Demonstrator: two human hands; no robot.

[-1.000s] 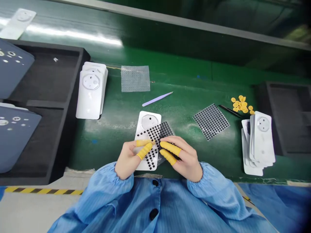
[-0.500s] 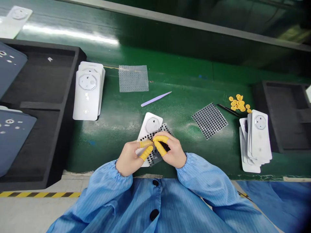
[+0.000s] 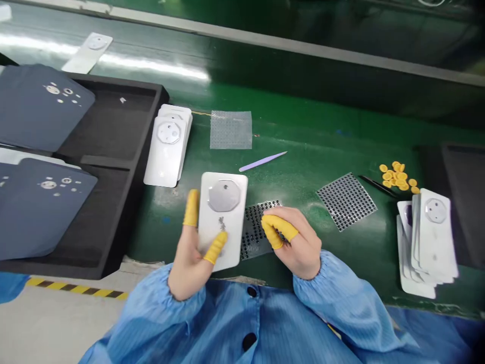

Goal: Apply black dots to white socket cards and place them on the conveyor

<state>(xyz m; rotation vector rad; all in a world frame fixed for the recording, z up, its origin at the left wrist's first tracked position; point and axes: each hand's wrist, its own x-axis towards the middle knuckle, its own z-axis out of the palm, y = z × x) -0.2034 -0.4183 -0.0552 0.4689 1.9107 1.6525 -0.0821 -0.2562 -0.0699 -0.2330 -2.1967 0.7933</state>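
A white phone back cover [image 3: 204, 253] with an octagonal camera area lies in front of me. My left hand [image 3: 189, 268] holds it by the left side, the thumb on its face and a finger along its edge. My right hand [image 3: 297, 242], with yellow finger cots like the left, is pinched closed over a clear sheet of small black round pieces [image 3: 254, 227]. Whatever is between its fingertips is too small or hidden to make out. The cover's right edge is beside that sheet.
Lilac tweezers [image 3: 261, 162] and a translucent sheet [image 3: 231, 130] lie beyond. At right are another black-dot sheet [image 3: 346, 201], dark tweezers [image 3: 379, 187], yellow finger cots [image 3: 397, 177] and stacked white covers [image 3: 435, 242]. More white covers [image 3: 162, 156] and a black tray [image 3: 140, 167] with blue-grey sheets stand left.
My hands, earlier together over the cover and sheet, have moved apart. The left now holds the white cover, turned more upright; the right has moved rightward, still pinched. The view has shifted left.
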